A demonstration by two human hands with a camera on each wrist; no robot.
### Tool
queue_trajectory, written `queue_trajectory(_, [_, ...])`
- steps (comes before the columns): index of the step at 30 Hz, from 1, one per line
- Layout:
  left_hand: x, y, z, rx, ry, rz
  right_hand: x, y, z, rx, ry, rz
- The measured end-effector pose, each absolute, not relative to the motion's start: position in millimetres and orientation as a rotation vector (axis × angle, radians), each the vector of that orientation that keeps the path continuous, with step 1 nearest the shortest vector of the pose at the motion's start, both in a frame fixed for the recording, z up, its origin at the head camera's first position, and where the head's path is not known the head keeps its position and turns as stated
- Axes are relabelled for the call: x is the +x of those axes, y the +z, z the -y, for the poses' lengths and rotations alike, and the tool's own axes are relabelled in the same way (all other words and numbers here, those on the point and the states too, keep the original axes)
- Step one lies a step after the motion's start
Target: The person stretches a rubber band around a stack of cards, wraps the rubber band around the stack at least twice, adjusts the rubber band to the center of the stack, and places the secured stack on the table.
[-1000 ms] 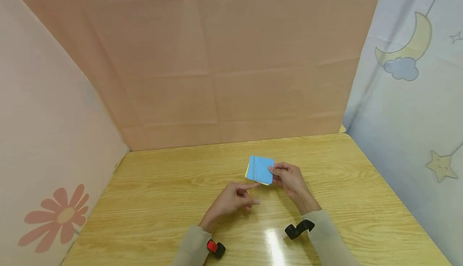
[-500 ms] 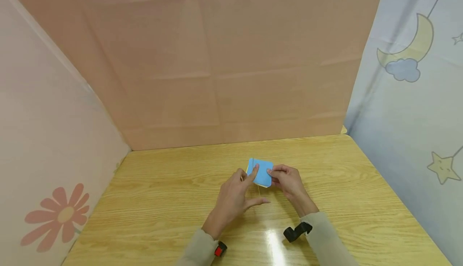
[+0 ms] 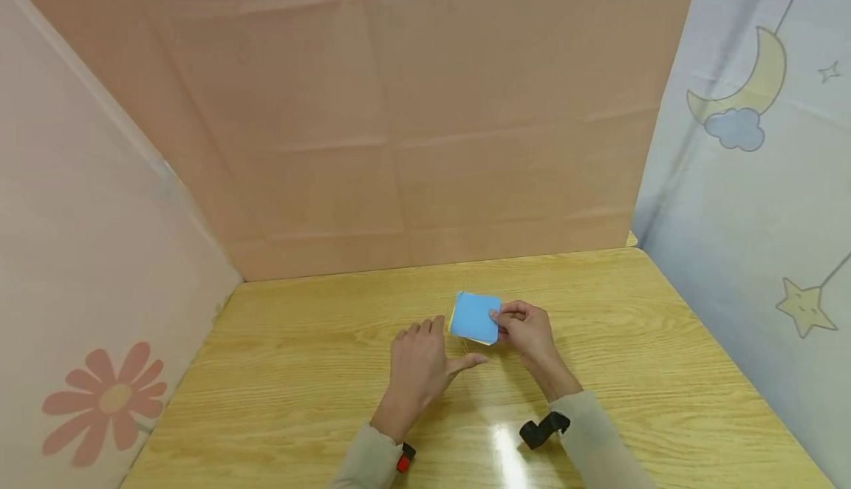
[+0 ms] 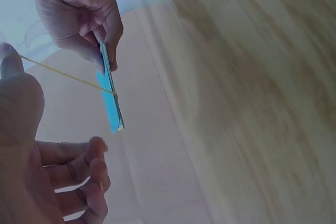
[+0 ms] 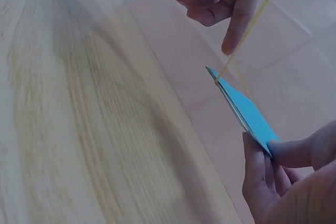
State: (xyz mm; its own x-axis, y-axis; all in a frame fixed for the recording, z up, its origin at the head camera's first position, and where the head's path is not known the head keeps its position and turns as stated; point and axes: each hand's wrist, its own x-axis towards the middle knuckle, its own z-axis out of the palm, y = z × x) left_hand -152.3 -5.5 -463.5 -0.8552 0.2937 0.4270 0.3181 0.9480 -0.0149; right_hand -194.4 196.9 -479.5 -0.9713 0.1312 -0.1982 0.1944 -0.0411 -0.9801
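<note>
In the head view my right hand [image 3: 530,335] pinches the right edge of a thin stack of square paper cards [image 3: 475,317], blue on top with yellow and pale edges below, held above the table. A thin yellow rubber band [image 4: 63,75] loops around the stack. It is stretched toward my left hand [image 3: 417,367] and catches on the straight thumb, as the left wrist view shows. The other left fingers are spread and slightly bent, apart from the cards. In the right wrist view the band [image 5: 245,38] runs from the stack's far edge up to the left hand.
A wood-grain table [image 3: 299,371] lies under both hands. A plain orange-pink cloth [image 3: 399,120] hangs behind it, with printed cloths on the left and right sides. A black strap device [image 3: 544,430] is on the right wrist; a black and red one [image 3: 405,458] is on the left.
My left hand has risen beside the cards, reached over them, then drawn back left with fingers spread. The band has left the blue top face. The right hand keeps its pinch.
</note>
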Motion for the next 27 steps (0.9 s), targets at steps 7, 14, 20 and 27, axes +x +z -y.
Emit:
queue_trajectory(7, [-154.8,-466.8,7.7,-0.429,-0.461,2.766,-195.2,-482.8,-196.4,0.380,-2.232,-2.146])
queue_trajectory(14, [-159.6,-475.0,8.6,-0.268,-1.473,2.720,-196.0,-472.9,-199.6,0.360,-2.313,-2.077])
queue_trajectory(20, [-168.4,-482.0,14.3,-0.118,-2.147,2.501,-196.5,-466.7,-203.0,0.276,-2.342,-1.979])
queue_trajectory(27, [-174.9,-486.8,21.5,0.039,-2.236,2.523,-194.3,-467.1,-207.8,0.160,-2.318,-1.921])
